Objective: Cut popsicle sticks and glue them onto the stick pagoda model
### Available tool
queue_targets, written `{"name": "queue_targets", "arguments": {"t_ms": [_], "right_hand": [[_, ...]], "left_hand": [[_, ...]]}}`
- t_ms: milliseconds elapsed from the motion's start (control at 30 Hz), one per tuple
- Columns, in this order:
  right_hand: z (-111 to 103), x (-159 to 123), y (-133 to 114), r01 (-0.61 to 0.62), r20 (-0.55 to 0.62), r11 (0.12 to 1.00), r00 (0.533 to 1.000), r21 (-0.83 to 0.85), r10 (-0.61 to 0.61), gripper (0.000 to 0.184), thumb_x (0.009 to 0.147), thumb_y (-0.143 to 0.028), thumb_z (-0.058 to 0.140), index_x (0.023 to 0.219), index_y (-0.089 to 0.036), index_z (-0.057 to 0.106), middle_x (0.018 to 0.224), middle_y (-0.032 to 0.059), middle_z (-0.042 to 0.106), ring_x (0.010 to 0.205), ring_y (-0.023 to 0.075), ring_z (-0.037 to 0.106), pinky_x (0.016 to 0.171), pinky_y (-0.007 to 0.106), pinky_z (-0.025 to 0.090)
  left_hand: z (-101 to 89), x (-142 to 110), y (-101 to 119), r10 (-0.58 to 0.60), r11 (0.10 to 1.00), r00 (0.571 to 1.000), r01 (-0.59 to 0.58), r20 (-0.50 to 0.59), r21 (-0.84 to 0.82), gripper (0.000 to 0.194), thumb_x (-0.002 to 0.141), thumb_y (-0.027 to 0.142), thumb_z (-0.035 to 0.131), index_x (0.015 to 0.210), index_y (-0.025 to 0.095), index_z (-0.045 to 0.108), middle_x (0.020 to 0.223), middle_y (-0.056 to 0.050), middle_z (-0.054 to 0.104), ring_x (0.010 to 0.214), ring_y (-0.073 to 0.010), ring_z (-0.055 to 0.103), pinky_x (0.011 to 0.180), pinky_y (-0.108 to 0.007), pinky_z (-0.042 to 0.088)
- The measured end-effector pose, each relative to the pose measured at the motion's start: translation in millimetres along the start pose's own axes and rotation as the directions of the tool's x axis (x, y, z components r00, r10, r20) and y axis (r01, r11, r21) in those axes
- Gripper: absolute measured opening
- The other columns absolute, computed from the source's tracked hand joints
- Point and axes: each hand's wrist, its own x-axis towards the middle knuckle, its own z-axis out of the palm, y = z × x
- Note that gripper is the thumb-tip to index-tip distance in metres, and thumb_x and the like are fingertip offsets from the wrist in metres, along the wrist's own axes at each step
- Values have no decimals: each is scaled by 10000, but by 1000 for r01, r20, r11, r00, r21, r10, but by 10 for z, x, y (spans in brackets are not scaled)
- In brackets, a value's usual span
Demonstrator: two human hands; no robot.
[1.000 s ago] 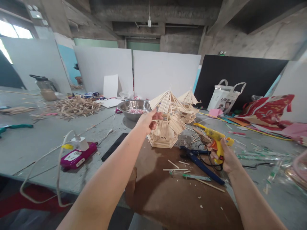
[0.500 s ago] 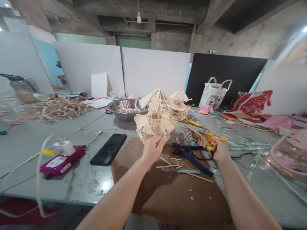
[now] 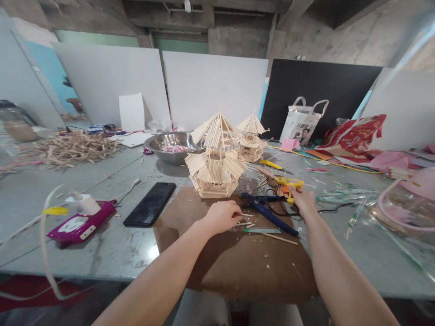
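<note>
My left hand (image 3: 222, 216) is low over the brown board (image 3: 251, 271), its fingers curled together beside several short wooden sticks (image 3: 280, 238). What its fingertips hold, if anything, is hidden. Just beyond it stands a pavilion model (image 3: 217, 174) built of thin wooden sticks, with a pointed roof and a flared lower tier. My right hand (image 3: 304, 202) grips the handle of a yellow glue gun (image 3: 288, 183), whose nozzle end points left. Between the hands lie blue-handled pliers (image 3: 272, 217) and the gun's dark cable.
A second stick pavilion (image 3: 251, 140) and a steel bowl (image 3: 175, 147) stand farther back. A black phone (image 3: 150, 203) and a purple power strip (image 3: 83, 222) lie left. Beyond the glue gun is a yellow utility knife (image 3: 272, 165). Right stands a pink-rimmed clear container (image 3: 404, 203).
My left hand has let go of the pavilion model and come down toward me to the sticks. The model now rests upright on its base. My right hand still holds the glue gun.
</note>
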Motion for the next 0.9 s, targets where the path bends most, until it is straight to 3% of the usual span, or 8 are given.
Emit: {"name": "queue_targets", "arguments": {"t_ms": [100,233,300,367,533,767,900], "right_hand": [[-30,-45,-64,-22,-101,891,995,-453,-27,386,617,-519,492,441,-176,504,477,80,522,632,260,571,533,351,413],[-18,-144,-185,-69,-76,769,997,-635,27,494,686,-560,346,736,-142,605,769,166,595,792,292,552,628,390,403],[-11,-191,-238,-95,-107,738,994,-668,31,535,703,-557,304,896,-143,583,873,178,580,822,294,542,637,392,400],[-6,-225,-278,-66,-145,731,988,-680,-46,515,713,-522,318,981,-148,550,926,172,566,854,286,528,663,383,393],[39,-264,-312,242,-84,707,916,-664,-392,325,729,-330,392,948,-160,561,924,96,589,890,209,503,774,310,344],[116,-371,-355,319,13,708,916,-631,-401,285,732,-316,388,842,-186,616,803,63,626,755,185,542,663,280,370],[102,-474,-553,386,70,635,883,-669,-463,275,745,-311,380,851,-202,609,815,48,632,759,183,549,671,279,366]], "left_hand": [[-4,3,13,-2,1000,1000,1,31,31,202,705,323,451,766,242,626,796,-11,591,702,-137,529,625,-230,368],[36,22,-4,28,995,997,-35,69,96,186,702,299,452,789,251,610,817,3,577,781,-143,519,661,-233,380],[56,31,-24,21,992,997,-30,77,121,186,702,282,448,799,252,603,830,6,569,809,-143,512,679,-235,385],[63,38,-42,-9,990,997,-2,80,139,196,707,271,436,813,252,599,847,3,564,815,-142,511,685,-238,389],[54,40,-65,-68,986,995,56,71,158,223,720,223,404,834,253,593,877,-3,560,797,-143,521,663,-243,398],[78,38,-91,-64,986,997,58,35,158,225,757,259,368,815,248,585,843,-10,560,770,-149,531,644,-255,398],[72,38,-78,-62,985,997,55,40,166,245,769,294,351,783,229,587,816,-21,557,747,-149,534,614,-245,392]]}}
